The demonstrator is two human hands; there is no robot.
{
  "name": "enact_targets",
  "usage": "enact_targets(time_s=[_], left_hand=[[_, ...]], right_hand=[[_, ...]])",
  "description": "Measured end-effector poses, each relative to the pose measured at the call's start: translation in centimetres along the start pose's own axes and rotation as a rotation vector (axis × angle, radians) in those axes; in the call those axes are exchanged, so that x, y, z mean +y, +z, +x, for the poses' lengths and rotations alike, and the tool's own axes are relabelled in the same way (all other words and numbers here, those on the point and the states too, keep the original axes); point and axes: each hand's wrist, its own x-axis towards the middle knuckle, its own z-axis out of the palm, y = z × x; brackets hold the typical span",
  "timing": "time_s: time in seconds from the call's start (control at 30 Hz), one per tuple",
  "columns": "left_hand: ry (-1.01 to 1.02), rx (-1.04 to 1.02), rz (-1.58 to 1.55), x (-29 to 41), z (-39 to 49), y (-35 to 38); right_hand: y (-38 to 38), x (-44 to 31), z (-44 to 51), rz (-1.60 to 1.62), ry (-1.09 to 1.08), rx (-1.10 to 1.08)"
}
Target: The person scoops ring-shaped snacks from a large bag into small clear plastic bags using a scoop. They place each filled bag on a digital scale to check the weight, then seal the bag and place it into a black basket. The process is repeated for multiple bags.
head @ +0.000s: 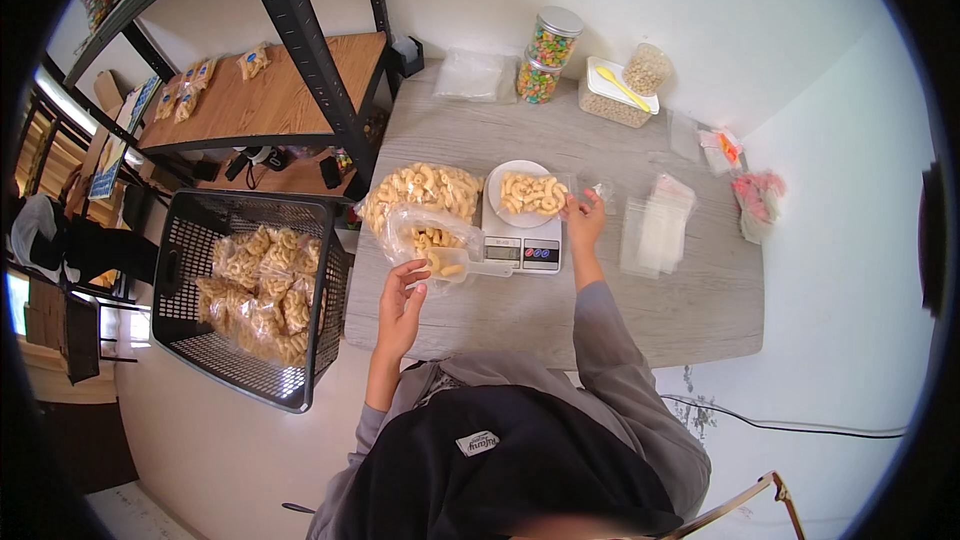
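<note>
A small clear plastic bag of curved, macaroni-shaped snacks (531, 193) lies on the round plate of a white digital kitchen scale (551, 262). My right hand (585, 223) is at the bag's right end, fingertips at the plastic; whether they pinch it is unclear. My left hand (401, 307) holds nothing, its fingers apart, just below a clear plastic scoop (450, 265) with a few snacks in it. The scoop rests at the mouth of a large clear bag of the same snacks (427, 191), left of the scale.
Flat clear bags (656, 229) lie to the right. Jars of colourful pieces (551, 45) and a lidded tub (615, 101) with a yellow spoon stand at the back. A black crate (319, 315) of filled bags is at the left, below a shelf (300, 101). Another person (97, 247) is far left.
</note>
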Motion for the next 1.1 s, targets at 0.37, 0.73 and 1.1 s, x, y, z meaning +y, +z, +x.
enact_targets(time_s=[0.37,0.73,1.1], left_hand=[[-0.021,0.001,-0.022,-0.3,-0.1,0.1],[-0.037,-0.028,-0.028,0.0,0.0,0.3],[-0.023,-0.015,-0.022,-0.4,-0.6,0.0]], right_hand=[[-3.9,5.0,1.1,-0.081,0.213,0.038],[-4.0,5.0,0.7,-0.111,0.209,-0.003],[-3.9,5.8,0.7,-0.101,0.120,0.001]])
